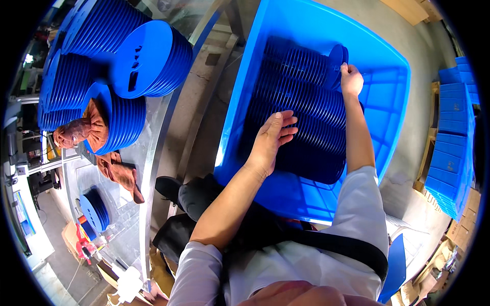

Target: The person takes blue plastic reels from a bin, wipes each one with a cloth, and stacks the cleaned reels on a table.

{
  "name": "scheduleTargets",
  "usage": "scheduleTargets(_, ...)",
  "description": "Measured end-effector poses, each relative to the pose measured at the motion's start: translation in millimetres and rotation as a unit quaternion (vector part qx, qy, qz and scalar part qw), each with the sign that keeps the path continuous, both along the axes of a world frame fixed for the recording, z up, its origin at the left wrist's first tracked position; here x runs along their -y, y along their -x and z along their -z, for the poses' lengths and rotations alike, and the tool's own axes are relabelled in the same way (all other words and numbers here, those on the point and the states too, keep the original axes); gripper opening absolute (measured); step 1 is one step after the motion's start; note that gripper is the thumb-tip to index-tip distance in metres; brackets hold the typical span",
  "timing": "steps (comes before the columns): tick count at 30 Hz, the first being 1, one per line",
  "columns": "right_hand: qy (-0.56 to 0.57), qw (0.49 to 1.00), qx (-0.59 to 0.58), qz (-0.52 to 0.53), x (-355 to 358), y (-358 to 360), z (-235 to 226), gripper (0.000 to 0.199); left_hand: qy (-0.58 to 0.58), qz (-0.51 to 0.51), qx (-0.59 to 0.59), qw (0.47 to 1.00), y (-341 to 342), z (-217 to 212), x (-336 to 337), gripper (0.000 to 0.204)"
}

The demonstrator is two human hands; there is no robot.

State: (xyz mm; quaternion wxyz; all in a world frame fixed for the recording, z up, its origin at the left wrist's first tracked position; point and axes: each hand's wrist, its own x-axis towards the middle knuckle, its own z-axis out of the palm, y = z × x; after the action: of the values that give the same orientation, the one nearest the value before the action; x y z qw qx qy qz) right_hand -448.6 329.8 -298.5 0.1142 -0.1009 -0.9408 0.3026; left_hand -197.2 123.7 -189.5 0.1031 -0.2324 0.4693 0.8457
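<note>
Right hand (pixel 352 80) is at the far row's right end inside the big blue bin (pixel 390 109), fingers curled closed on the rim of a small bunch of discs (pixel 335 60). Those discs sit tilted against the end of that row, slightly apart from the ones packed behind them. Left hand (pixel 273 138) holds nothing: fingers extended and loosely spread, thumb up, hanging over the nearer rows of discs (pixel 306 102). Can't tell from this angle if its fingertips touch any. Rows are packed on edge, face to face, filling the bin's left and middle; bare blue wall shows on the right side (near corner of the load is too dark to count). Left of the bin: metal-edged table (pixel 122 229) with more blue disc stacks (pixel 153 61) crowded at its far end, tipped on their sides. A bundled brown cloth (pixel 94 125) lies against one stack; a second brown cloth (pixel 120 176) lies flatter, just beside it. A short disc stack (pixel 94 210) sits nearer on the same table, with a red tool (pixel 82 242) close by. Right of the bin, across the floor: blue crates (pixel 449 153) on a wooden pallet, cardboard boxes (pixel 465 219) nearer.
</note>
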Motion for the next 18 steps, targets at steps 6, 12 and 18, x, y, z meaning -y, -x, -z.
scheduleTargets(6,-0.016,0.999,0.046,0.005,-3,-5,7,0.039,0.007,0.007,0.009,1.0,5,1,-8,0.054)
scheduleTargets(12,0.009,0.981,0.172,-0.085,16,-29,59,0.047,0.015,-0.03,0.006,0.999,-2,21,7,0.056)
scheduleTargets(18,0.06,0.98,-0.004,-0.19,10,-70,44,0.056,0.222,-0.068,-0.203,0.951,-8,2,13,0.036)
